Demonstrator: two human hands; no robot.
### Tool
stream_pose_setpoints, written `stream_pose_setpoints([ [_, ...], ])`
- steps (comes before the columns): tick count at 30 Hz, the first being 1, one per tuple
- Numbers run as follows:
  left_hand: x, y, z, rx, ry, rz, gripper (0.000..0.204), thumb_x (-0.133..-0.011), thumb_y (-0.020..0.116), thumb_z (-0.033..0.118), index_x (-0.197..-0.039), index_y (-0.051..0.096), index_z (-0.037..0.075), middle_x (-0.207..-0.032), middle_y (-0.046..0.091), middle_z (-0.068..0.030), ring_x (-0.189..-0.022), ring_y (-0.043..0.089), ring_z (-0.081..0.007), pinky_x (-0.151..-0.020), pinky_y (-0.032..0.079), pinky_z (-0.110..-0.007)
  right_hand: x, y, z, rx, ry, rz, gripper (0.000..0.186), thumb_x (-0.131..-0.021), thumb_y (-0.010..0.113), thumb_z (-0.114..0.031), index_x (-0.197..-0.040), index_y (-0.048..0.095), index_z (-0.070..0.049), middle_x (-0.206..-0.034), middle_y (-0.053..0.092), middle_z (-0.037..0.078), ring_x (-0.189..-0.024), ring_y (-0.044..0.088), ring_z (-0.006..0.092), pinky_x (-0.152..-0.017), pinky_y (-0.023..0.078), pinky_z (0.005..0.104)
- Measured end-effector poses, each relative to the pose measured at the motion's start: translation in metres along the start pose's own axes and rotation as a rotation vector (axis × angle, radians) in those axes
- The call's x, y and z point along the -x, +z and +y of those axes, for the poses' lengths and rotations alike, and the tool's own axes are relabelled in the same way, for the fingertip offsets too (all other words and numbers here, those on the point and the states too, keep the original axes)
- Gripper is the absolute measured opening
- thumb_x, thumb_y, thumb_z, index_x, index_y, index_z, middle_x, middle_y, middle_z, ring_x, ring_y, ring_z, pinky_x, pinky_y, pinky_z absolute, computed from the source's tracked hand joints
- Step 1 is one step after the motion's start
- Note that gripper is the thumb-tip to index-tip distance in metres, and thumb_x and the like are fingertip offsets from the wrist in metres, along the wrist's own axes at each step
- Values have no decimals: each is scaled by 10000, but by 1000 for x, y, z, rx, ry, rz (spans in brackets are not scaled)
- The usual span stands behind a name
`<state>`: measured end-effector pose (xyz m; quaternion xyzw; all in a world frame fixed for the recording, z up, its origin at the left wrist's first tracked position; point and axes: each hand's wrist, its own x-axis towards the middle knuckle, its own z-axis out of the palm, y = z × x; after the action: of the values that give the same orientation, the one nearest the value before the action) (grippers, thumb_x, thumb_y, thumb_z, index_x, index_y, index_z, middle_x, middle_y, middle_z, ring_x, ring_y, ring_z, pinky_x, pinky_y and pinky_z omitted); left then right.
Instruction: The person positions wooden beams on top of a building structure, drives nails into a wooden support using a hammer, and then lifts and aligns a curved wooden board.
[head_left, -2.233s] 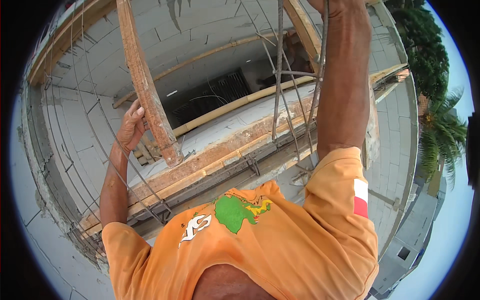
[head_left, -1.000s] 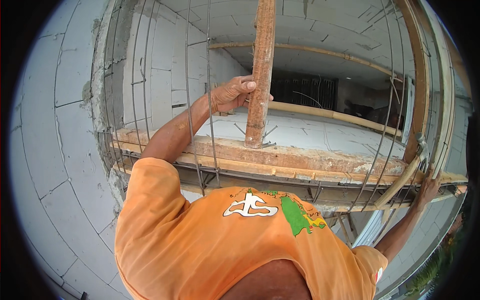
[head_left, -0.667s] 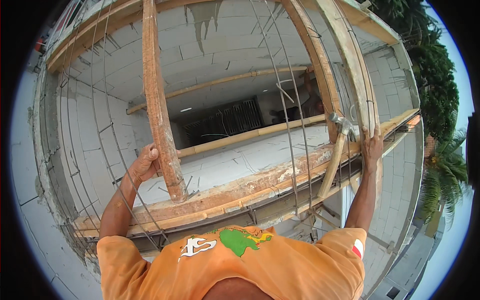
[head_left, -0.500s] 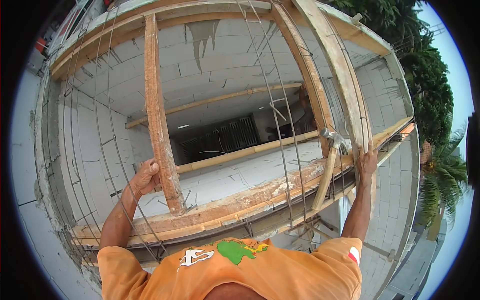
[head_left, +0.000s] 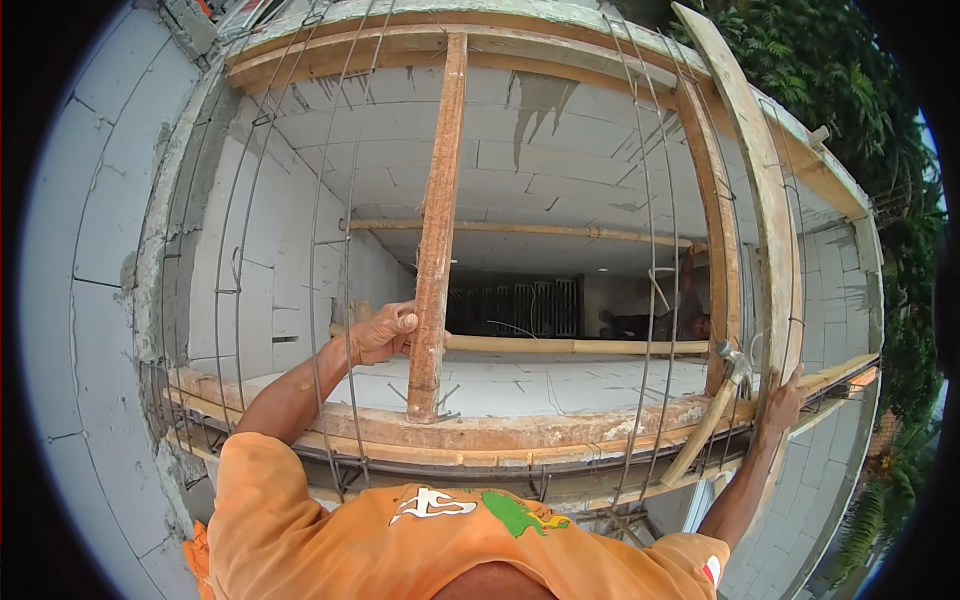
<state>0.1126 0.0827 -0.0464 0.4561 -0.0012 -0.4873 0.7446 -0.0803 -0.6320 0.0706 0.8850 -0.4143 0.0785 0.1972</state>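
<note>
Right hand (head_left: 783,405) shifted onto flat plank (head_left: 770,230) — grip unclear, left fingers (head_left: 404,322) clasping rough timber (head_left: 440,200)

Head view, from the left of two fisheye cameras worn side by side on the person's head. The lens faces steeply downward, upright and unmirrored. The orange shirt (head_left: 400,545) lies nearest, at the lower edge; the left hand (head_left: 382,333) and right hand (head_left: 783,405) fall at middle depth, the dark slats (head_left: 525,308) far below. Straight edges bow toward the rim.
</note>
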Motion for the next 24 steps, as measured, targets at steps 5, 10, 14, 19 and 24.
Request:
stream_pose_setpoints([
  [5, -1, -4, -1, -4, -5, -14, 902, -752, 810, 632, -1371, 481, 64, -1199, 683, -195, -1076, 715, -298, -899, 619, -450, 0, 20, 27, -104, -37, 3, 683, -985, 537, -578, -1502, 481, -135, -1061, 626, 297, -945, 647, 487, -830, 526, 551],
  [10, -8, -4, 1, 21, -51, -65, 929, -729, 846, 600, -1366, 469, 39, -1249, 649, -232, -1145, 678, -348, -994, 567, -493, 10, -16, 13, 27, -49, 78, 665, -976, 551, -580, -1466, 529, -131, -1000, 635, 307, -932, 649, 479, -822, 521, 540],
  [14, -1, -2, 4, 17, -26, 21, 972, -708, 850, 626, -1350, 463, 8, -1209, 656, -235, -1097, 696, -323, -969, 585, -484, -4, -1, 21, -118, -38, -8, 670, -956, 593, -575, -1462, 537, -139, -985, 632, 273, -959, 641, 468, -823, 514, 529],
  [19, -3, 2, 5, -15, -11, 25, 942, -712, 846, 630, -1325, 488, 10, -1197, 662, -228, -1087, 699, -316, -941, 594, -511, 4, -34, 1, -164, 86, -143, 663, -972, 573, -565, -1457, 533, -114, -1120, 622, 345, -1038, 626, 515, -867, 507, 562],
  [24, -6, 2, 1, 16, 13, 30, 907, -713, 843, 633, -1305, 511, 31, -1205, 665, -217, -1081, 702, -322, -919, 600, -531, 3, -19, 28, -151, 24, 152, 710, -987, 531, -599, -1473, 516, -82, -1082, 619, 326, -986, 644, 468, -830, 521, 536],
])
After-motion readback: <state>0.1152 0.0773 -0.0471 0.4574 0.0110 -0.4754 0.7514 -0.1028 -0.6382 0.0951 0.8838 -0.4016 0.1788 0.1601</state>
